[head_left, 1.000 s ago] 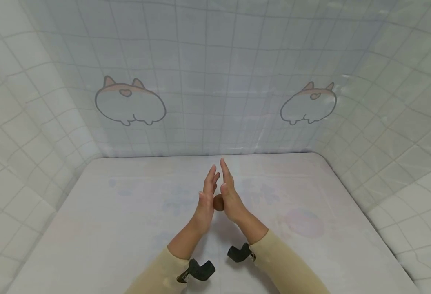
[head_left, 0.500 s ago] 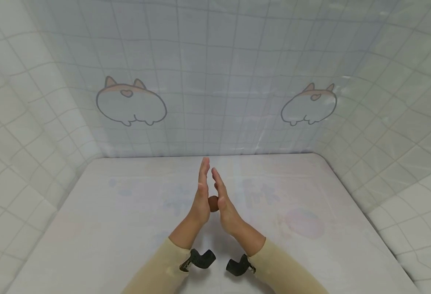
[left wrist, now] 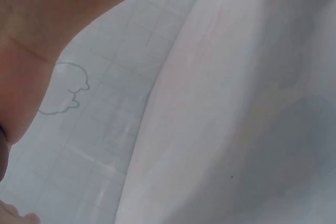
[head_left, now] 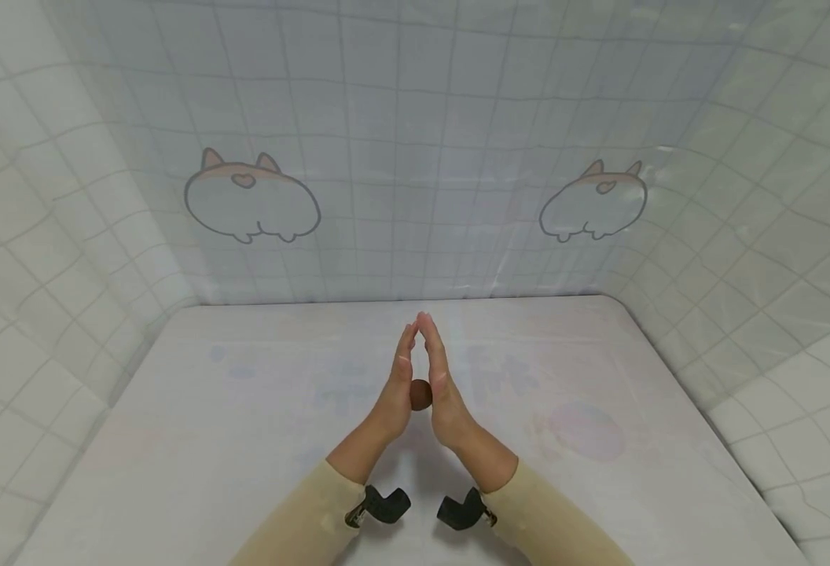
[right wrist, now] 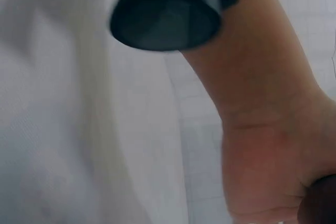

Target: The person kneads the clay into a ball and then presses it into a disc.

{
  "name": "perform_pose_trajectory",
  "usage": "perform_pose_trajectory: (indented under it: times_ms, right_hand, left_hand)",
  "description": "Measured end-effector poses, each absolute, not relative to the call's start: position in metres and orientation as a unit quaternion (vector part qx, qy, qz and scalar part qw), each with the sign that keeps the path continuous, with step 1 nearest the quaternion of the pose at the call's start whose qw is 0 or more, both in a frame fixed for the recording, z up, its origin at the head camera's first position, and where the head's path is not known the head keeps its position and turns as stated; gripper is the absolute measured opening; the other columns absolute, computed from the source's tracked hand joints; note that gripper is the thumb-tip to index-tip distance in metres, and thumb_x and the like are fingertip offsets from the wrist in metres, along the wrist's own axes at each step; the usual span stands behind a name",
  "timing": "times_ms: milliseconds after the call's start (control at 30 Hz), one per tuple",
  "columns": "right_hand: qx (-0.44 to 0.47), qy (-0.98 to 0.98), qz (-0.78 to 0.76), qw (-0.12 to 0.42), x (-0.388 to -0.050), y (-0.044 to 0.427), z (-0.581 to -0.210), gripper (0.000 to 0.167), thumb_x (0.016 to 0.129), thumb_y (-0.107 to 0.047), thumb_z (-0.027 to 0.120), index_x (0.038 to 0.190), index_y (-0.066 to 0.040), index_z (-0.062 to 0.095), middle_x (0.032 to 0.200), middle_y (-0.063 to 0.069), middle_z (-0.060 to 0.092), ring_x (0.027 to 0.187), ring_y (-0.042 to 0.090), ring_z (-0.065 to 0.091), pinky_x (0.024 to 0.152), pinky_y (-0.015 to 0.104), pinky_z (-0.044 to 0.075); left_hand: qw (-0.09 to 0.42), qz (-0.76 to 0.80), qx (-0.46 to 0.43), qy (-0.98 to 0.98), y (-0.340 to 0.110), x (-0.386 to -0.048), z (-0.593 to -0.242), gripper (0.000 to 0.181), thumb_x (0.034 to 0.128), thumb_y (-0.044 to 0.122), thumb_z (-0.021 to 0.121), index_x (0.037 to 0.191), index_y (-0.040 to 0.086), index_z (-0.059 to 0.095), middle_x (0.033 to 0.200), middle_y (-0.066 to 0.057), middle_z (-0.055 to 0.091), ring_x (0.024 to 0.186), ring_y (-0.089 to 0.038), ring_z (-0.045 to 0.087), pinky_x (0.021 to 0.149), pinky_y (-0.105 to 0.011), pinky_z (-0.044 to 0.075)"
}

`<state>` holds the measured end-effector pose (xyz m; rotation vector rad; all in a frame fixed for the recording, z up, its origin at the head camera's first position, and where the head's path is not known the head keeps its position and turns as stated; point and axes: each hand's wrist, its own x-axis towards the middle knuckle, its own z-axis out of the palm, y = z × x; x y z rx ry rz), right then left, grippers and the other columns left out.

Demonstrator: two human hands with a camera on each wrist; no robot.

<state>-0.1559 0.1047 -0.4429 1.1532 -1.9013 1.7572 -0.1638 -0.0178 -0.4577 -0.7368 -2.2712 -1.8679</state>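
Note:
A small, smooth brown ball (head_left: 420, 395) sits between my two palms, above the white table in the head view. My left hand (head_left: 395, 393) presses it from the left with straight fingers. From the other side my right hand (head_left: 445, 393) presses it, its fingers also straight. The fingertips meet or nearly meet at the top, and the hands form a narrow tent. Part of the brown ball (right wrist: 321, 203) shows against a palm in the right wrist view's lower right corner. In the left wrist view only a dark sliver appears at the left edge.
The white table (head_left: 245, 440) bears faint pastel prints. Grid-patterned sheeting (head_left: 415, 173) with animal drawings closes off the back and both sides. A black device (head_left: 387, 505) sits on the left sleeve and another black device (head_left: 460, 511) on the right.
The hands have slid back and forth against each other, with the ball shifting left, then right between the palms. The fingertips are now almost level, whereas one hand was farther forward before.

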Motion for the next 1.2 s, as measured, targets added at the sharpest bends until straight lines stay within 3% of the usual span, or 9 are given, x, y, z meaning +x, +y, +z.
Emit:
perform_pose_trajectory:
  times_ms: [200,700,767,833,900,967,1033,1100,1200]
  right_hand:
    - [0.372,-0.684,0.608,0.157,-0.162,0.11,-0.439,0.09,0.097,-0.074,0.006,0.162,-0.012,-0.002,0.168,0.01,0.002,0.153,0.028,0.002,0.114,0.067,0.004]
    - [0.308,-0.72,0.616,0.089,-0.189,0.112,-0.455,0.095,0.089,-0.084,0.013,0.162,-0.025,-0.003,0.167,0.002,-0.005,0.15,0.027,0.006,0.113,0.064,0.015]
    - [0.307,-0.722,0.615,0.08,-0.189,0.112,-0.458,0.095,0.089,-0.085,0.013,0.162,-0.027,-0.004,0.167,0.005,-0.005,0.131,0.026,0.041,0.106,0.053,0.032]
    - [0.32,-0.711,0.622,0.064,-0.188,0.112,-0.462,0.092,0.09,-0.083,0.013,0.162,-0.028,-0.006,0.163,0.014,0.005,0.089,0.019,0.058,0.086,0.037,0.045]
    - [0.338,-0.702,0.624,0.059,-0.188,0.111,-0.464,0.089,0.093,-0.08,0.014,0.161,-0.028,-0.008,0.154,0.02,0.017,0.056,0.011,0.042,0.062,0.024,0.041]
    - [0.364,-0.692,0.62,0.063,-0.187,0.109,-0.465,0.088,0.095,-0.077,0.013,0.161,-0.023,-0.011,0.127,0.026,0.038,0.047,0.008,0.033,0.05,0.024,0.035]
    - [0.375,-0.694,0.61,0.077,-0.185,0.107,-0.465,0.088,0.097,-0.074,0.012,0.161,-0.019,-0.009,0.129,0.028,0.039,0.061,0.008,0.046,0.065,0.029,0.046]
    - [0.377,-0.702,0.597,0.095,-0.183,0.104,-0.466,0.089,0.097,-0.074,0.01,0.161,-0.015,-0.007,0.144,0.025,0.036,0.104,0.016,0.057,0.095,0.047,0.044]
    - [0.377,-0.706,0.588,0.115,-0.181,0.101,-0.469,0.09,0.097,-0.074,0.009,0.161,-0.012,-0.003,0.167,0.009,-0.001,0.15,0.028,0.011,0.114,0.066,0.007]
  left_hand:
    - [0.023,-0.609,-0.237,-0.756,-0.016,-0.155,-0.462,0.08,0.0965,0.073,0.001,0.162,0.027,0.001,0.168,0.001,-0.004,0.153,-0.031,0.003,0.11,-0.074,0.007]
    - [-0.017,-0.692,-0.309,-0.652,-0.018,-0.146,-0.454,0.089,0.0941,0.076,0.001,0.162,0.018,-0.003,0.167,-0.007,-0.008,0.151,-0.037,-0.001,0.114,-0.066,-0.003]
    - [-0.006,-0.703,-0.32,-0.635,-0.019,-0.147,-0.451,0.089,0.0955,0.074,0.003,0.161,0.015,-0.004,0.167,-0.006,-0.009,0.152,-0.035,-0.001,0.115,-0.063,-0.004]
    - [0.011,-0.708,-0.326,-0.626,-0.019,-0.147,-0.447,0.089,0.0966,0.073,0.004,0.161,0.013,-0.004,0.167,-0.007,-0.008,0.152,-0.035,-0.001,0.115,-0.062,-0.004]
    - [0.029,-0.71,-0.321,-0.626,-0.019,-0.148,-0.443,0.089,0.097,0.073,0.004,0.161,0.013,-0.004,0.167,-0.007,-0.007,0.152,-0.035,-0.001,0.115,-0.062,-0.004]
    - [0.045,-0.711,-0.309,-0.63,-0.018,-0.149,-0.44,0.089,0.0961,0.075,0.006,0.161,0.015,-0.004,0.167,-0.006,-0.006,0.152,-0.034,-0.001,0.115,-0.063,-0.004]
    - [0.059,-0.71,-0.295,-0.636,-0.018,-0.152,-0.437,0.09,0.0948,0.077,0.007,0.162,0.018,-0.003,0.167,-0.005,-0.005,0.152,-0.032,-0.002,0.113,-0.065,-0.005]
    - [0.074,-0.705,-0.285,-0.645,-0.018,-0.154,-0.435,0.091,0.0938,0.079,0.007,0.162,0.019,-0.003,0.167,-0.004,-0.004,0.152,-0.03,-0.003,0.112,-0.068,-0.005]
    - [0.099,-0.688,-0.27,-0.666,-0.018,-0.159,-0.433,0.091,0.093,0.08,0.008,0.162,0.021,-0.003,0.167,-0.004,-0.001,0.152,-0.03,-0.001,0.111,-0.07,-0.004]
